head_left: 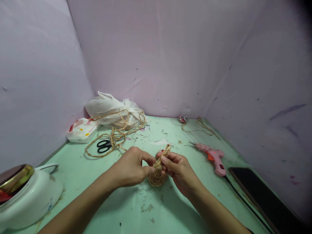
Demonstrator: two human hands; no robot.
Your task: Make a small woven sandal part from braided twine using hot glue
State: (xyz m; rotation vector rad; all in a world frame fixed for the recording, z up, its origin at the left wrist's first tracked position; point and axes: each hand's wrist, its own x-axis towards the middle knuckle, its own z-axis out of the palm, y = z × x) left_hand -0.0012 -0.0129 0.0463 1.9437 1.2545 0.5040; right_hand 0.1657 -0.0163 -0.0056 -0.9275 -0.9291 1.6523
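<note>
A person's two hands worked over a small coiled straw piece [158, 179] at the middle of the table [117, 211]. The right hand [179, 169] pinched a braided strand [167, 149] rising from its upper edge; the left hand [135, 167] had thumb and forefinger against the near-left side, though how firmly could not be told. An uneven pull on the strand risked skewing the coils or working them loose. To the right, a pink glue gun [212, 157] lay with its nozzle angled inward, where a straying right hand might have brushed it; its cord [241, 193], if tugged, could have swung it. At left, loose rope [119, 133] lay tangled about black-handled scissors [104, 148], a likely snag.
</note>
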